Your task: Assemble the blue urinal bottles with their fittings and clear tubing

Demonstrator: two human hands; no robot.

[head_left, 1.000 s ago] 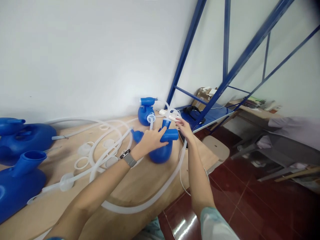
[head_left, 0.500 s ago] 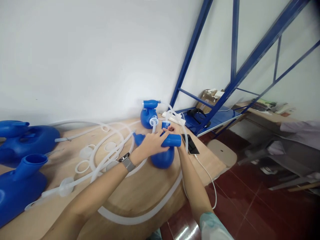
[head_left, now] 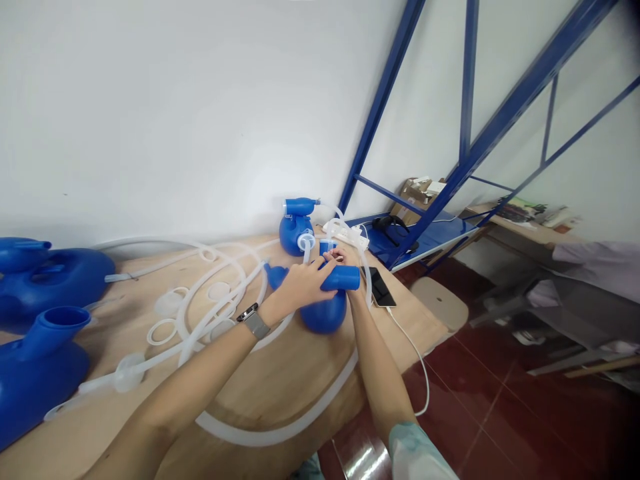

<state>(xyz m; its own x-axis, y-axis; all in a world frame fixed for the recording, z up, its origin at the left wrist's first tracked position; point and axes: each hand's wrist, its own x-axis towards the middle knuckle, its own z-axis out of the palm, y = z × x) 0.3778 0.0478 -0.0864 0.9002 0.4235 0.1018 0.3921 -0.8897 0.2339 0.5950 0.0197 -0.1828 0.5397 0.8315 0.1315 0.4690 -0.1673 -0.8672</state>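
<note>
A blue container (head_left: 324, 313) with a cylindrical top part stands on the wooden table (head_left: 270, 387). My left hand (head_left: 304, 285), a watch on its wrist, grips this top part from the left with fingers wrapped over it. Behind the container, near its blue neck, is my right hand (head_left: 338, 256). Its fingers are bent close together, and what they hold, if anything, is too small to name. A second blue container (head_left: 295, 233) with a white cap and clear tube stands just behind.
Clear tubing (head_left: 240, 437) loops across the table among white rings (head_left: 162, 332). Large blue containers (head_left: 40, 373) stand at the left. A phone (head_left: 379, 287) with a cable and a power strip (head_left: 347, 235) lie at the right. A stool, blue rack and seated person are beyond.
The whole view has shifted slightly. My left hand still holds the blue container, and the fingers of my right hand have moved a little beside its neck.
</note>
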